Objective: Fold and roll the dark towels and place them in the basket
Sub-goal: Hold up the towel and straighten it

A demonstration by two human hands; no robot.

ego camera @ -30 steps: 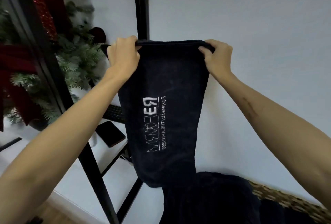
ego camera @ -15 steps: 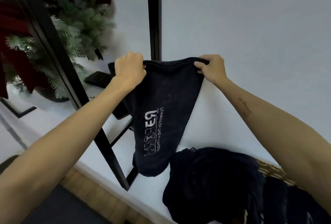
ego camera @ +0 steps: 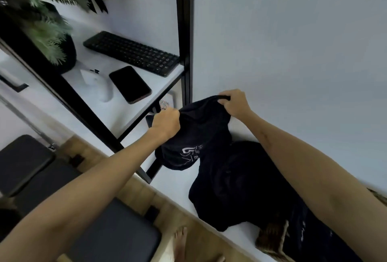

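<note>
While both hands are gripping its upper edge, the dark towel (ego camera: 199, 127) is hanging low, with its lower part bunching on the white shelf surface (ego camera: 178, 180) just beside a heap of further dark towels (ego camera: 234, 182). White printed lettering is showing on the towel's lower fold, but it is creased and only fragments are visible, so the wording cannot be read now; one second ago the print was hanging flat and showing "RE" in bold among thinner, mirrored letters. The left hand (ego camera: 165, 123) is clenching one corner of the edge in a fist, and the right hand (ego camera: 235, 102) is curling its fingers round the opposite corner. Compared with the earlier frames, both hands are holding the towel much lower, the cloth is sagging between them instead of hanging stretched, and the view is pointing further down. The heap is lying partly over the woven basket (ego camera: 272, 238), which is sitting at the lower right. Beyond the towel, a black frame post (ego camera: 184, 31) is separating the wall from a white shelf carrying a black keyboard (ego camera: 132, 52), a dark phone (ego camera: 129, 83) and a white object (ego camera: 98, 81) that is too blurred to identify. Green foliage (ego camera: 41, 10) is occupying the upper left.
</note>
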